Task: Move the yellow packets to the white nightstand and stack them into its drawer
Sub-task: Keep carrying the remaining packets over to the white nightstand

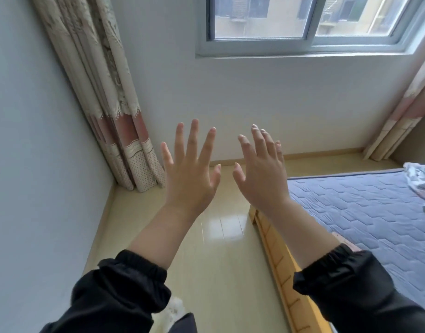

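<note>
My left hand [191, 174] and my right hand [262, 175] are raised side by side in front of me, backs toward the camera, fingers spread, holding nothing. Black sleeves cover both forearms up to the wrists. No yellow packets and no white nightstand appear in the head view.
A bed with a blue quilted mattress [365, 212] and a wooden frame [276, 258] fills the right side. A crumpled cloth [420, 181] lies at its far end. Pale glossy floor [221, 236] runs between the bed and the left wall. Curtains [110, 111] hang in the corner beside a window [307, 22].
</note>
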Available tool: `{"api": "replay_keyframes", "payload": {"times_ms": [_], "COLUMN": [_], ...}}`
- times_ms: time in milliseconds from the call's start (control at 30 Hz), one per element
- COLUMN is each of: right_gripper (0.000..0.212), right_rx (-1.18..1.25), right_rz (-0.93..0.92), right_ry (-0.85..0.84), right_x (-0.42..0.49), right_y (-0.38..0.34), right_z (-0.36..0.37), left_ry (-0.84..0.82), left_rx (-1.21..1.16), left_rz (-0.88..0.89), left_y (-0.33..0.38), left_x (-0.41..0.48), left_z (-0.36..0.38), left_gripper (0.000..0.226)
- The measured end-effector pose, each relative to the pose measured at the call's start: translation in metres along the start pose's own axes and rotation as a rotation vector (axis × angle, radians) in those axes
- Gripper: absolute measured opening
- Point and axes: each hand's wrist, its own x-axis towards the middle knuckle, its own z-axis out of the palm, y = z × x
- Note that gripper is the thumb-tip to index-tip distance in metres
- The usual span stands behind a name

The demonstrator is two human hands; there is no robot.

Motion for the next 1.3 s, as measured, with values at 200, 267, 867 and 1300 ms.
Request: {"api": "replay_keyframes", "payload": {"times_ms": [200, 267, 867, 1300], "right_gripper": [0.06, 0.059, 0.06, 0.062], "right_rx": [-0.07, -0.087, -0.222, -0.424], "right_rz": [0.117, 0.15, 0.485, 0.743], "right_ry": [-0.068, -0.064, 0.028, 0.108], "right_x": [0.148, 0.196, 0.501, 0.657], "right_y": [0.008, 0.014, 0.274, 0.496], "right_z": [0.101, 0.124, 0.334, 0.433], "left_ry": [-0.038, -0.063, -0.099, -0.098], "left_rx": [-0.076, -0.073, -0.222, -0.382], "left_rz": [0.084, 0.127, 0.428, 0.695], "left_y": [-0.099, -0.124, -0.073, 0.038], "left_x": [0.151, 0.203, 0.627, 0.875], "left_z": [0.082, 0.11, 0.412, 0.603], "left_gripper": [0.069, 0.069, 0.073, 0.069]}}
